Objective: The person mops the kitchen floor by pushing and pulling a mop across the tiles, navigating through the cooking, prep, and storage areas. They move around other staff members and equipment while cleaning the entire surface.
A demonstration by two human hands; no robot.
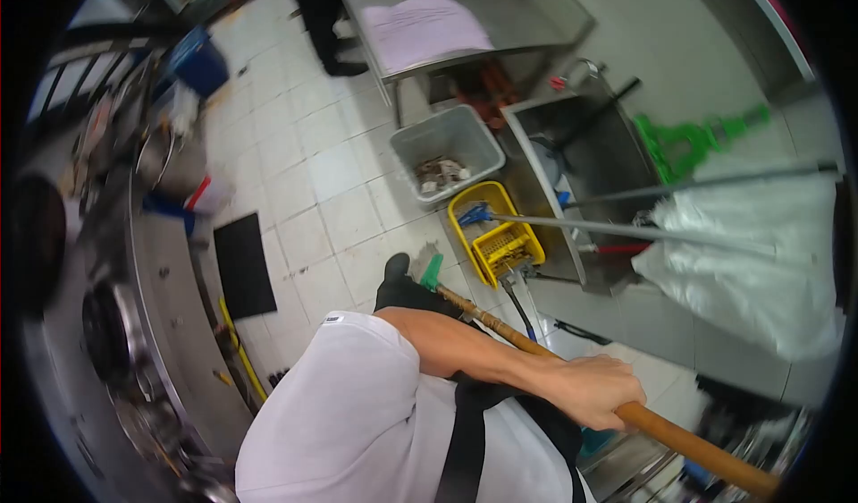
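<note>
My left hand (594, 391) reaches across my body, fingers wrapped round the wooden handle of a long broom (509, 331). The handle slants from the lower right past my forearm. Its green head (432, 272) is low near the floor, beside my dark shoe (398, 267); the head's shape is only partly clear. My right hand is outside the view. Close to the broom stands a yellow mop bucket (483, 235) with a wringer, and a blue-ended mop (478, 214) leans over it.
A grey bin (447, 150) with waste stands beyond the bucket, next to a steel sink (617, 172). White plastic sheeting (742, 262) hangs at the right. Steel counters (165, 306) line the left. A black mat (245, 266) lies on the tiles. Another person's dark legs (326, 20) are farther off.
</note>
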